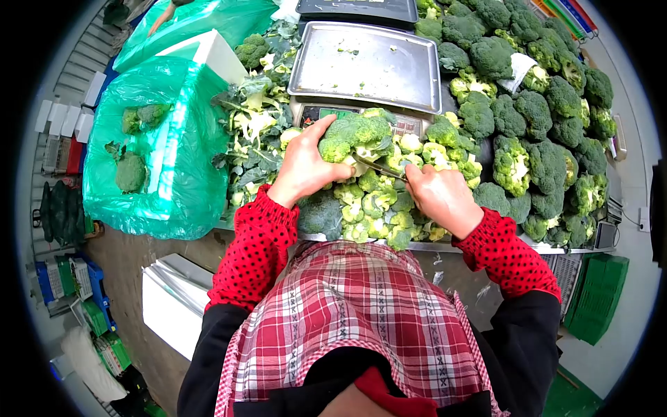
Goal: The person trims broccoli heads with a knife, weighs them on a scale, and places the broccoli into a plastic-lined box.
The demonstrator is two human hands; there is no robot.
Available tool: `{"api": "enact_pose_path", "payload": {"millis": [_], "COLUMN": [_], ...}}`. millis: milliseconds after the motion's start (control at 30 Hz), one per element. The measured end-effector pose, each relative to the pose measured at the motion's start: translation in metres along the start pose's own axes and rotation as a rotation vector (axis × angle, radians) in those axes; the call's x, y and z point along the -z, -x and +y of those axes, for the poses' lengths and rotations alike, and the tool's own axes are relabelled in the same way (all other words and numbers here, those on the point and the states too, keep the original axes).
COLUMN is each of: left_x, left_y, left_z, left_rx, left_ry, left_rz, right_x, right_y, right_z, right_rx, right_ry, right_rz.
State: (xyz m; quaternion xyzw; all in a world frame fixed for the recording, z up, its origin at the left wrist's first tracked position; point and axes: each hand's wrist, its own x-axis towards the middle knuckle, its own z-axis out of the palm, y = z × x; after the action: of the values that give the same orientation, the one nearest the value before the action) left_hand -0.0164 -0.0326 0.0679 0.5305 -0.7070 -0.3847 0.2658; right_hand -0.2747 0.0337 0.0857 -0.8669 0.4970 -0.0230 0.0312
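Note:
My left hand (306, 165) is wrapped round a head of broccoli (358, 133), its cut stem side turned toward the right. In my right hand (445, 197) is a knife (381, 167), its blade reaching left to the underside of that broccoli. Where the blade meets the stem is partly hidden by the florets. Below both hands lies a pile of small cut broccoli florets (375, 215). Just behind the held head stands a scale with a metal tray (365, 69), a few green scraps on it.
Whole broccoli heads (535, 111) are heaped on the right. Leaf and stem trimmings (257, 125) lie left of the scale. A box lined with green plastic (187, 187) holds several broccoli pieces. Another person's arm (163, 17) shows at the upper left. Green crates (596, 297) stand at the lower right.

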Motion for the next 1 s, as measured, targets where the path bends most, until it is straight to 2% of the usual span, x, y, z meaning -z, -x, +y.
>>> {"api": "enact_pose_path", "payload": {"millis": [133,167,267,300,400,467,533,567,600,667,733,800,867,933,1000], "left_x": [-0.009,-0.005,-0.005,-0.003,-0.008,-0.009,0.000,-0.003,-0.001,-0.007,-0.002,0.001,0.001,-0.005,-0.013], "left_y": [-0.008,-0.008,-0.009,-0.009,-0.009,-0.009,-0.008,-0.007,-0.006,-0.005,0.000,0.007,0.017,0.020,0.020], "left_z": [-0.004,0.004,-0.001,0.004,-0.001,0.003,0.003,-0.009,-0.011,-0.008,-0.005,-0.008,-0.007,-0.010,-0.001], "left_rx": [-0.109,-0.009,-0.063,-0.021,-0.103,-0.016,0.017,-0.070,-0.085,-0.103,-0.079,-0.107,-0.133,-0.137,-0.184], "left_ry": [-0.110,-0.067,-0.039,-0.046,-0.140,-0.160,-0.034,-0.032,-0.043,-0.129,-0.046,0.000,0.061,0.048,-0.074], "left_rz": [0.081,0.053,0.028,-0.009,0.061,0.081,0.048,0.053,0.003,0.043,-0.010,-0.049,-0.051,-0.027,0.057], "right_x": [-0.003,-0.001,0.006,0.007,0.006,0.002,-0.003,-0.006,-0.012,-0.020,-0.025,-0.019,-0.007,-0.009,0.010], "right_y": [-0.016,-0.018,-0.015,-0.011,-0.009,-0.025,-0.029,-0.024,-0.012,-0.003,-0.003,0.010,0.027,0.034,0.007], "right_z": [0.010,0.011,0.010,0.007,0.005,0.000,0.003,0.010,0.016,0.014,0.021,0.014,-0.003,-0.003,-0.017], "right_rx": [0.059,0.067,0.069,0.066,0.076,0.009,0.005,-0.049,-0.095,-0.182,-0.178,-0.200,-0.136,-0.185,-0.157], "right_ry": [0.186,0.217,0.243,0.232,0.285,0.304,0.207,0.065,-0.080,-0.215,-0.554,-0.574,-0.304,-0.500,-0.457], "right_rz": [0.023,0.029,0.025,0.003,0.007,0.049,0.051,0.025,-0.014,-0.040,-0.112,-0.146,0.036,0.181,0.504]}}
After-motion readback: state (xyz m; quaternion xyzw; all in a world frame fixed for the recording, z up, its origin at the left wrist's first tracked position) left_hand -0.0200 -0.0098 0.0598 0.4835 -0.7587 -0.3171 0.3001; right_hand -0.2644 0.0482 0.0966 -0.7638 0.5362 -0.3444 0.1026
